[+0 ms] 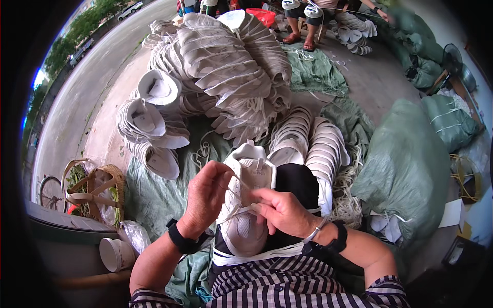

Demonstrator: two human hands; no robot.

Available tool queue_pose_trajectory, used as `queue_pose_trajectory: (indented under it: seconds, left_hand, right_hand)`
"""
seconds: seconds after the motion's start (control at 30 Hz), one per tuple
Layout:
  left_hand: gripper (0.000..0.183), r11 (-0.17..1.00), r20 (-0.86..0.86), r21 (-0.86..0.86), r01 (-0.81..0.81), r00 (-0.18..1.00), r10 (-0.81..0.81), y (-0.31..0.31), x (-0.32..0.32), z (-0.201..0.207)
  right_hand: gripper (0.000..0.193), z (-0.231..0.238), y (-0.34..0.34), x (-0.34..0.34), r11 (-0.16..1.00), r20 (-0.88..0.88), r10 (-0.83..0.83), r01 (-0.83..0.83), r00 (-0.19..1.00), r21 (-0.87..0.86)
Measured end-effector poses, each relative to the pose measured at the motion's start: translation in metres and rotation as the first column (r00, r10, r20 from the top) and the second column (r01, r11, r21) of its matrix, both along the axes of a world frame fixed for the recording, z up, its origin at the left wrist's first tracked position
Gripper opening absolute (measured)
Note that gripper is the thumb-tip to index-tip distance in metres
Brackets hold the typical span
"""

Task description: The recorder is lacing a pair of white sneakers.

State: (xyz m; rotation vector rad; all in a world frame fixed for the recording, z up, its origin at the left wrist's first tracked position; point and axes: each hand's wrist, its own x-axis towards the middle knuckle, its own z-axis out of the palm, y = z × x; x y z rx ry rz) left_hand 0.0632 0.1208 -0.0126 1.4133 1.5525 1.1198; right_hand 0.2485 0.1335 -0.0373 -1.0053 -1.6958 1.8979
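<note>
A white shoe upper (245,233) with a mesh toe lies on my lap, toe toward me and heel opening away. My left hand (204,194) is at the left edge of its lacing, thumb and fingers pinched on a thin white shoelace. From the right, my right hand (285,209) reaches over the eyelets, its thumb and forefinger closed on the lace by the tongue. The lace (233,211) crosses the lower part of the eyelet rows. Across my lap below the toe lies a bundle of loose white laces (262,252).
Beyond my knees rises a large pile of stacked white uppers (221,61), with smaller stacks (146,120) on its left. More nested uppers (326,154) stand near my right knee. A bulging green sack (403,169) is at right; a woven basket (105,187) is at left. Another person's legs (303,31) show at the back.
</note>
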Motion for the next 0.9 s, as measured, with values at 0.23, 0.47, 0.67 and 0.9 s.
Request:
queue_pose_trajectory:
  seconds: [0.23,0.47,0.67,0.9]
  left_hand:
    - [0.010,0.957,-0.184,0.238,0.168,0.975,-0.126,0.005,0.017,0.004]
    - [0.005,0.857,-0.196,0.489,0.164,0.978,-0.075,0.016,0.003,-0.010]
    - [0.027,0.785,0.430,0.058,-0.617,0.724,0.539,0.038,-0.245,-0.080]
    - [0.013,0.702,0.567,-0.250,-0.667,0.486,0.665,-0.036,-0.408,-0.095]
  right_hand:
    - [0.028,-0.008,-0.002,-0.019,0.952,0.022,-0.104,0.093,0.994,0.291]
    - [0.016,-0.010,0.004,-0.004,0.993,-0.020,0.100,-0.101,0.995,-0.061]
    - [0.024,-0.025,0.075,0.213,0.755,-0.294,-0.647,0.535,0.704,-0.379]
    - [0.013,-0.050,0.081,0.412,0.122,-0.211,-0.977,0.796,-0.007,-0.593]
